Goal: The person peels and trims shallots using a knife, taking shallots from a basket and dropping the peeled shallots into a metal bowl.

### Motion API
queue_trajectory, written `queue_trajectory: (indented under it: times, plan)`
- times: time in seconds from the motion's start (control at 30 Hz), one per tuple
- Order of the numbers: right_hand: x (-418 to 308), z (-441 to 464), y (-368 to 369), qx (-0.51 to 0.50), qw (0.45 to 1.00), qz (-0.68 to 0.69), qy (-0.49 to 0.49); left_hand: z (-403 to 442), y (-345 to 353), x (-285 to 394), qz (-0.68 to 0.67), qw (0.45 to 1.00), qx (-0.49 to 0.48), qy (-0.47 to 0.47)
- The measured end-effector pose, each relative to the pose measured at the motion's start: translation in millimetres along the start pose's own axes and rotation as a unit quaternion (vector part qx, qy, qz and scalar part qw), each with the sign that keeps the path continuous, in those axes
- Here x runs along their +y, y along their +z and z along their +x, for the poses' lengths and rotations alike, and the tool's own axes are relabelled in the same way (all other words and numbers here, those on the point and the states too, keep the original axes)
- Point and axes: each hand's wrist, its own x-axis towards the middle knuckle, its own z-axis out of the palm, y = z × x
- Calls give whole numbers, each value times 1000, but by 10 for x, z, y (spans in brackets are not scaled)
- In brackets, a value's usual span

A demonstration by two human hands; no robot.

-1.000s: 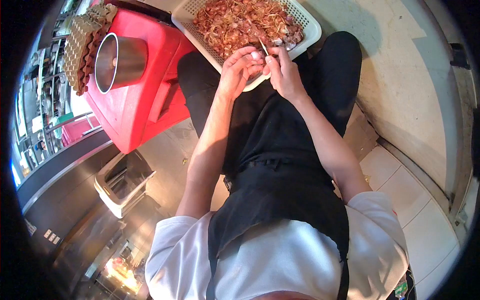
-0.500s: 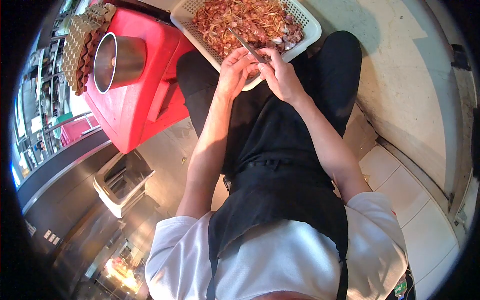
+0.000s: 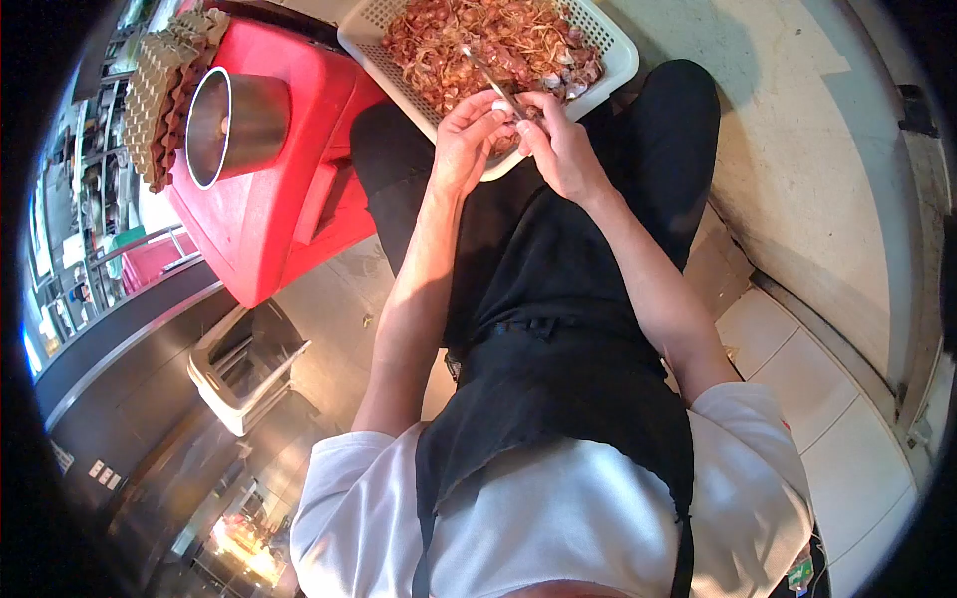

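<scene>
Knife [image 3: 493, 82] has swung slightly toward the far edge of the basket [image 3: 620, 68] since the preceding frame; a pale piece [image 3: 501, 106] now shows at its blade. My left hand [image 3: 465, 145] pinches this piece over the basket's near corner. My right hand [image 3: 563, 151] grips the knife. Reddish pieces [image 3: 528, 42] cover the basket floor, reaching its far edge.

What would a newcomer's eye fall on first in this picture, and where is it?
Probably the red container at the left, with a metal pot on it. Then comes the pale basket at the top, heaped with reddish produce. At its near end, the left hand holds a small pale piece and the right hand a knife.
</scene>
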Motion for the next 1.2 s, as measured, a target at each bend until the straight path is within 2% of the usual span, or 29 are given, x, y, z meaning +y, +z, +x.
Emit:
queue_trajectory:
  times: [0.07,0.17,0.37,0.47,0.57,1.07,1.2]
  plan:
    - [62,-12,44,-9,1000,1,-25,11,-19,-14,-5,1000,1,-1]
    - [-18,-18,32,-24,1000,-8,-5,7,-38,-16,-1,1000,-4,-2]
    - [94,5,54,-3,999,3,-39,-8,-13,-2,16,1000,-7,-8]
    - [88,-6,44,2,1000,15,-23,-1,-29,-13,18,1000,-10,-6]
    - [20,-11,13,-7,997,57,55,4,-11,2,4,1000,-10,-5]
    - [58,-14,78,5,999,-19,-48,5,-19,-22,25,1000,5,10]
    - [62,-7,60,2,1000,11,-16,7,-21,-21,22,1000,-5,7]
